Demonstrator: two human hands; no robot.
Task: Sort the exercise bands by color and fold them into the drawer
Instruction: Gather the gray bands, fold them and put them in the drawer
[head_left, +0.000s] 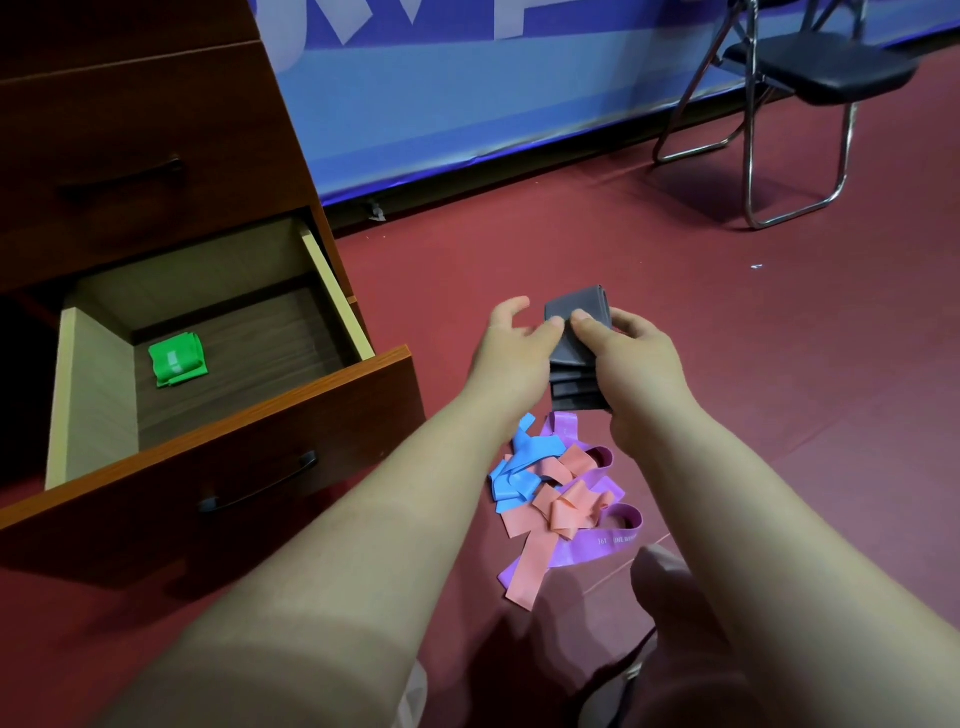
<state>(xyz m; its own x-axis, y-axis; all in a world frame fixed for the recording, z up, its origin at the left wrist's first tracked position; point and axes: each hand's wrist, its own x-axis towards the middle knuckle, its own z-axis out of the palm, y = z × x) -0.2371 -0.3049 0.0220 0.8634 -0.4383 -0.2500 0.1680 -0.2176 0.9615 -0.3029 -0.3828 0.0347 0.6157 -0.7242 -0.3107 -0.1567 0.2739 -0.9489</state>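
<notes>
Head view. Holding the folded grey band (574, 340) up to the right of the drawer (249, 400), clear of the floor (753, 374), probably to square the folds before stowing.

Pinched by the right hand (631, 348), thumb on top. Steadied by the left hand (511, 345) with a thumb at the edge, fingers (511, 305) spread, gripping nothing.

Inside the drawer already: a folded green band (176, 359), pale label unreadable.

Heaped unsorted on the floor right of the drawer: blue bands (519, 467), salmon bands (563, 501) and purple bands (597, 543), white print on the purple too small to read.

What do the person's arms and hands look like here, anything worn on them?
The left hand and right hand are ungloved, with no rings on the fingers that show. Both arms are bare to the frame's edge: no sleeves, watch or bracelet.
</notes>
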